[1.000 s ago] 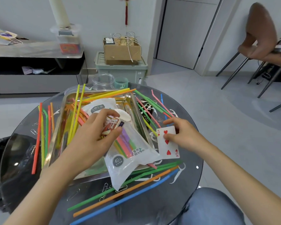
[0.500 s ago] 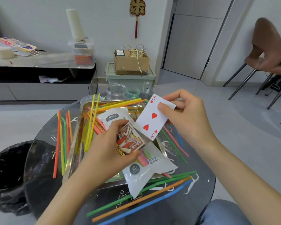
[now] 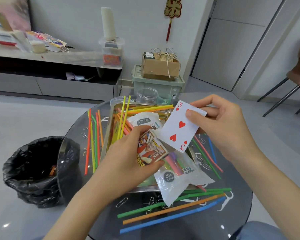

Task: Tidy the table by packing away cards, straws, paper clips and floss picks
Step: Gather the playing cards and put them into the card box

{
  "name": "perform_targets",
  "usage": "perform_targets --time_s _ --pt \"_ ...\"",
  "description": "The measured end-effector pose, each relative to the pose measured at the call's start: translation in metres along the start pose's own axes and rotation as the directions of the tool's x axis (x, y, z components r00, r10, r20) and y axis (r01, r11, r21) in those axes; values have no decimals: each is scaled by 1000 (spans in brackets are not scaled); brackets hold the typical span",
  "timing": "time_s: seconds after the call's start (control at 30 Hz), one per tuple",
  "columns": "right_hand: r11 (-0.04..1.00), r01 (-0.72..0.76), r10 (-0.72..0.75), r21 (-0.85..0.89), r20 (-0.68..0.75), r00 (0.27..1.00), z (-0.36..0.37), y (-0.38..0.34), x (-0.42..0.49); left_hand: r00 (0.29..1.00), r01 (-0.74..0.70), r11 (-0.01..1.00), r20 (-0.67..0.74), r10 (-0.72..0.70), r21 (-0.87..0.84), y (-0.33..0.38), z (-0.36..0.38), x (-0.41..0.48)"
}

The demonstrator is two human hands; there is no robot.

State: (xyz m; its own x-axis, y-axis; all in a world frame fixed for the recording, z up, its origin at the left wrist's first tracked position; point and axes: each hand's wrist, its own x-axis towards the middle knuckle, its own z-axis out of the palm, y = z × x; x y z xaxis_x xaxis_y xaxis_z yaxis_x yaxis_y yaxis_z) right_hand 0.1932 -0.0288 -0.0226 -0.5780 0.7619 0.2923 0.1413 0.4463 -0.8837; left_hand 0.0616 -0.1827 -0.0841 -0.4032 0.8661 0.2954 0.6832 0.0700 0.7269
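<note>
My left hand (image 3: 128, 158) grips a red and white card box (image 3: 150, 148) above a metal tray (image 3: 109, 129). My right hand (image 3: 220, 129) pinches a three of hearts card (image 3: 179, 127) by its top corner, its lower end just right of the box. A white straw bag (image 3: 178, 175) lies across the tray's front right corner. Coloured straws (image 3: 171, 210) lie in the tray and on the round glass table (image 3: 237, 210). Paper clips (image 3: 122, 202) and white floss picks (image 3: 223, 203) are scattered on the glass.
A bin with a black bag (image 3: 35, 170) stands left of the table. A clear jar (image 3: 146, 96) and a green cup (image 3: 164, 99) sit behind the tray. Further back are a green crate (image 3: 156, 84) with a cardboard box, and a low shelf unit (image 3: 50, 66).
My right hand lifted the three of hearts off the table and brought it up beside the card box. My left hand raised the box slightly over the tray.
</note>
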Motion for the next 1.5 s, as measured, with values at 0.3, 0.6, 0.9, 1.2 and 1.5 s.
perform_targets --time_s 0.3,0.6,0.9,1.2,1.5 --pt "982 144 -146 -118 -5 989 13 -3 -2 1000 -7 1000 26 6 27 0 2 1" --pt "978 197 -201 -61 -72 977 26 8 0 1000 3 998 0 -3 -55 5 2 4" --pt "963 256 -264 -79 -103 959 27 10 3 1000 26 995 5 -26 -94 3 1 5" --pt "974 226 -225 -6 -102 969 33 13 -3 999 38 993 -11 -39 -116 4 2 4" --pt "992 108 -96 63 -168 981 29 17 -5 999 9 993 -47 -15 -116 5 7 3"
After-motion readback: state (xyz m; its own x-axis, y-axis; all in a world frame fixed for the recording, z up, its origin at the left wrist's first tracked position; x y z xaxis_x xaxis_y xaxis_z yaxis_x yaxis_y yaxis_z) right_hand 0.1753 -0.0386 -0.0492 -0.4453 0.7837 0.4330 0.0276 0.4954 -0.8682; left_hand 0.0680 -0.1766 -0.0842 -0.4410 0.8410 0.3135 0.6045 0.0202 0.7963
